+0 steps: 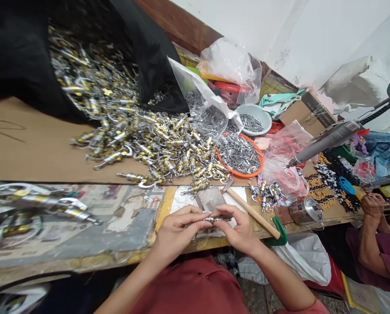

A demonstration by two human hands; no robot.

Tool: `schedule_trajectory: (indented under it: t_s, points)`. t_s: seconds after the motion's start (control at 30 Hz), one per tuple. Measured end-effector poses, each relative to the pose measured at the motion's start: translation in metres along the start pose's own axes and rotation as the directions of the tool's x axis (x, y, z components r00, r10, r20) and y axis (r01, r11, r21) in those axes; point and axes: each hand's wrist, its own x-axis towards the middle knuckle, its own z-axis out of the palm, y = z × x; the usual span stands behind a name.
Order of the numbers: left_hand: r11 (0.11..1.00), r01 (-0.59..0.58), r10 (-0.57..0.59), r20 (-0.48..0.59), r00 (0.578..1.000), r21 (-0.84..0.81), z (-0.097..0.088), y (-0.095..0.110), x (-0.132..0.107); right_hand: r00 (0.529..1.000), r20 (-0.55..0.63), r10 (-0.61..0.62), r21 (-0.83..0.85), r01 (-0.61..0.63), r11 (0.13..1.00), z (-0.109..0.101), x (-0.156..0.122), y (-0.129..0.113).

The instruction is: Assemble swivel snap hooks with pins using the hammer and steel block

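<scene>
A small slim metal piece [214, 219] is pinched between the fingertips of both hands, held level just above the near edge of the bench. My left hand [182, 224] grips its left end, and my right hand [239, 229] grips the other; the fingers cover much of it. Just beyond the fingertips lies a flat grey metal block [212, 198]. A hammer with a wooden handle [255, 213] rests to the right of it, slanting toward the bench edge. Behind the hands spreads a big heap of silver and yellow metal clasps [162, 144].
The heap spills from a black bag [149, 52]. An orange bowl [262, 163] and a pale bowl [267, 122] hold small metal parts. A power screwdriver [326, 141] hangs at right, above a metal mug [306, 211]. Another person's hands [373, 205] are at far right.
</scene>
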Motion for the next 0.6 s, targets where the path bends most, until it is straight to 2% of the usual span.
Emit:
schedule_trajectory:
  t_s: [0.07, 0.13, 0.3, 0.37, 0.43, 0.53, 0.6]
  points:
    - [0.999, 0.033, -0.033, -0.003, 0.999, -0.032, -0.001, 0.002, 0.000, 0.983, 0.002, -0.183, -0.149, 0.181, 0.972, -0.001, -0.005, 0.006]
    - [0.998, 0.045, -0.045, 0.010, 0.999, -0.040, -0.002, 0.003, 0.000, 0.936, 0.029, -0.351, -0.275, 0.345, 0.897, -0.002, -0.008, 0.012]
    - [0.998, -0.020, 0.017, 0.063, 0.998, 0.057, -0.003, 0.008, 0.000, 0.815, 0.086, -0.573, -0.373, 0.560, 0.740, -0.010, -0.005, 0.015]
    - [0.994, -0.058, 0.050, 0.087, 0.995, 0.091, -0.004, 0.009, -0.001, 0.791, 0.119, -0.601, -0.379, 0.595, 0.709, -0.013, -0.002, 0.012]
    - [0.989, -0.095, 0.083, 0.105, 0.991, 0.113, -0.005, 0.011, -0.001, 0.790, 0.132, -0.599, -0.385, 0.597, 0.704, -0.015, 0.000, 0.010]
    - [0.983, -0.131, 0.120, 0.092, 0.989, 0.128, -0.006, 0.013, 0.000, 0.823, 0.128, -0.554, -0.390, 0.555, 0.735, -0.014, 0.001, 0.008]
    - [0.987, -0.110, 0.100, 0.086, 0.991, 0.121, -0.007, 0.014, 0.000, 0.856, 0.107, -0.506, -0.376, 0.506, 0.776, -0.011, -0.001, 0.007]
